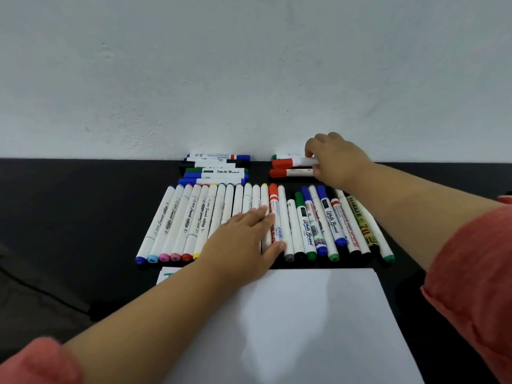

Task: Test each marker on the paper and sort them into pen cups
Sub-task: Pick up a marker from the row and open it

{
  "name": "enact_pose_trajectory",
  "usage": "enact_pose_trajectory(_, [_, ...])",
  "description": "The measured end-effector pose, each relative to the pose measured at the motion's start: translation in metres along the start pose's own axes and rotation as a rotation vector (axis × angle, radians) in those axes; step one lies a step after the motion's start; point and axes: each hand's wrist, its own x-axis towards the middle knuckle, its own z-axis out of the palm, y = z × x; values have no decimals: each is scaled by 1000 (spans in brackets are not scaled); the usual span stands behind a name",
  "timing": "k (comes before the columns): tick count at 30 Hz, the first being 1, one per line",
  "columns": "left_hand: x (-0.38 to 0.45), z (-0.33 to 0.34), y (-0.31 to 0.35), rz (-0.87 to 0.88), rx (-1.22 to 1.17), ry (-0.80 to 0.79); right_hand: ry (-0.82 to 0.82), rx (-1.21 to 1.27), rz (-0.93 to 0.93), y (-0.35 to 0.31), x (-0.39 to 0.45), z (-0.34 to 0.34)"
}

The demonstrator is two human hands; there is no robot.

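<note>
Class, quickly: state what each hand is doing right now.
Left hand: open, fingers resting flat on the row of white-barrelled markers.
Right hand: gripping the red-capped white marker by the wall.

left hand (243,239): flat, fingers straight (palm down) | right hand (336,159): reaching forward, fingers curled

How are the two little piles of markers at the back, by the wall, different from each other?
The left pile holds more markers, mostly blue and green capped; the right pile shows three, two with red caps and one green. No hand touches the left pile, while the right hand is on the right pile. Both piles lie sideways on the black table.
</note>
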Motion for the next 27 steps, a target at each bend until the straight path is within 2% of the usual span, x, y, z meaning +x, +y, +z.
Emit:
enact_pose_trajectory(3, [-8,-15,6,-69,-108,13,64,-3,-31,-12,-24,-18])
enact_pose_trajectory(6, [-29,-32,16,-224,-327,54,83,-50,-117,-28,-52,-30])
enact_pose_trajectory(10, [-71,-49,31,-364,-657,73,273,-22,-259,-56,-95,-40])
enact_pose_trajectory(17, [-133,-54,48,-447,-782,80,422,170,-339,-108,-161,-48])
enact_pose_trajectory(18, [-141,-54,49,-469,-802,88,438,239,-291,-114,-170,-49])
enact_pose_trajectory(22, [-168,-54,47,-518,-886,119,407,704,134,-148,-205,-46])
enact_pose_trajectory(25, [-181,-51,46,-552,-876,109,448,948,367,-173,-225,-46])
enact_pose_trajectory(27, [-189,-49,43,-579,-867,109,371,1145,589,-185,-229,-48])
